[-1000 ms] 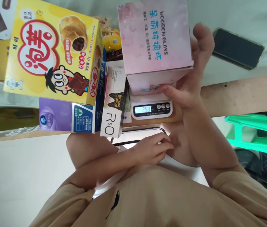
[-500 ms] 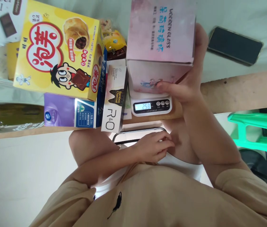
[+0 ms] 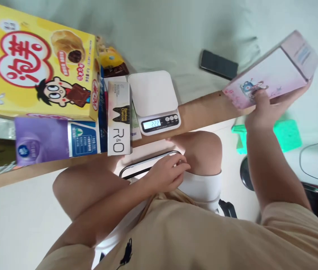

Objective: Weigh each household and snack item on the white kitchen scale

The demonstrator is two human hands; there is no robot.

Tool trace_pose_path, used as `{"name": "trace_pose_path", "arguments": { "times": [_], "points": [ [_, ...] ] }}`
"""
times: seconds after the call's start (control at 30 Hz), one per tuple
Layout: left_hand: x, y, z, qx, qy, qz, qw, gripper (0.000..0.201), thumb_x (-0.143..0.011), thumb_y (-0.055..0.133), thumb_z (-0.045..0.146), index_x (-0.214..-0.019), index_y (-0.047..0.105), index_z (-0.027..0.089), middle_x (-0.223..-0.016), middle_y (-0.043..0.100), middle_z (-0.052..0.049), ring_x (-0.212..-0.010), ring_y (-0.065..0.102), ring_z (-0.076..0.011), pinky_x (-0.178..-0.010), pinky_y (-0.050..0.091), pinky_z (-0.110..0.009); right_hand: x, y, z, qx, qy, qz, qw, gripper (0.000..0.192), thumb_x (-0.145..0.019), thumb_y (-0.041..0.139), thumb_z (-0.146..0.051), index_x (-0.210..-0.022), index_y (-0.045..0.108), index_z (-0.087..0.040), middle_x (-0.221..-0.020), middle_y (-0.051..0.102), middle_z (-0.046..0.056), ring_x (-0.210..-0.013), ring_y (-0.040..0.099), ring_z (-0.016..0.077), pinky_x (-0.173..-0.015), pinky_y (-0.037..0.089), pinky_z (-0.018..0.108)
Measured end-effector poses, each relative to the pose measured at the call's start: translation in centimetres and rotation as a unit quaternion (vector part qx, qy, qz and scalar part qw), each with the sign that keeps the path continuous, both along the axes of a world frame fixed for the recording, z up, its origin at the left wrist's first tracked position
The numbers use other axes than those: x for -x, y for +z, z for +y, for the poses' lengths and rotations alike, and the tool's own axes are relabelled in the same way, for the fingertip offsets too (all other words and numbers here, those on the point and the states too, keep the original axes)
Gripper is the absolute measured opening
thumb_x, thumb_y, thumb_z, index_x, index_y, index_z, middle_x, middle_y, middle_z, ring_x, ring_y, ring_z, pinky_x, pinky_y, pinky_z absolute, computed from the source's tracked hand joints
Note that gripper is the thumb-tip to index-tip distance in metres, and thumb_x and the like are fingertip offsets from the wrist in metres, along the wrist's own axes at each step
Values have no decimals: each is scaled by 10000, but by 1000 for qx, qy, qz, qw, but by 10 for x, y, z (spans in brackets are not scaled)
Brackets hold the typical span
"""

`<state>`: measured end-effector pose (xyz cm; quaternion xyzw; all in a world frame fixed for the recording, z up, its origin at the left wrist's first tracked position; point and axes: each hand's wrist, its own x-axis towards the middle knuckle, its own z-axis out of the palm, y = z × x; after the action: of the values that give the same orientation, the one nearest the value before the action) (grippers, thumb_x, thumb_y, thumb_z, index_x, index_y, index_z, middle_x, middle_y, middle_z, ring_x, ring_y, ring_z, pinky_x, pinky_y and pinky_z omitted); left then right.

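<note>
– If the scale [image 3: 153,93] is our reference, where's the pink box [image 3: 270,73]?
– Right of scale, tilted, clamped in right grip [image 3: 264,112]. Other one, left grip [image 3: 166,173]: loosely open, body side of scale.

right fingers [image 3: 291,98]: hold pink box [image 3: 268,73] | left fingers [image 3: 179,170]: loosely curled | scale [image 3: 154,92]: lit
</note>
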<state>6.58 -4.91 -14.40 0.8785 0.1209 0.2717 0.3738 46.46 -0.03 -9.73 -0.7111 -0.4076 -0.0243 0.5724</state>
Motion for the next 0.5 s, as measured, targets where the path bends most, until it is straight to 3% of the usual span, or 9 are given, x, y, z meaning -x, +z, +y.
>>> {"name": "trace_pose_path", "arguments": {
  "times": [0.1,0.2,0.33,0.5],
  "points": [
    [-1,4,1,1,0,-16,1000,263,-942,512,122,-1146,669,178,-1120,673,-107,-866,629,-172,-769,554,-311,-39,17,-32,6,-109,59,992,1006,-714,501,105,-1579,259,-348,-1505,528,79,-1388,638,126,-1253,521,376],
    [-5,6,4,2,-1,-20,1000,246,-942,516,142,-1131,668,181,-1100,673,-98,-830,616,-162,-740,536,-297,-68,21,-37,28,-173,92,980,1017,-725,450,137,-1600,253,-342,-1479,504,84,-1276,679,106,-1231,542,415],
    [-10,6,8,8,6,-16,1000,236,-951,513,144,-1126,667,181,-1087,674,-90,-829,617,-156,-734,522,-284,-92,10,-25,53,-240,130,961,1082,-698,559,167,-1618,277,-327,-1486,460,97,-1158,681,91,-1207,546,394],
    [-11,2,12,9,1,-26,1000,230,-964,539,247,-1150,653,176,-1093,682,-97,-850,634,-169,-734,531,-296,-96,-8,-17,62,-252,128,957,1096,-706,603,143,-1629,268,-344,-1538,435,97,-1255,639,104,-1209,536,367]
  ]
}}
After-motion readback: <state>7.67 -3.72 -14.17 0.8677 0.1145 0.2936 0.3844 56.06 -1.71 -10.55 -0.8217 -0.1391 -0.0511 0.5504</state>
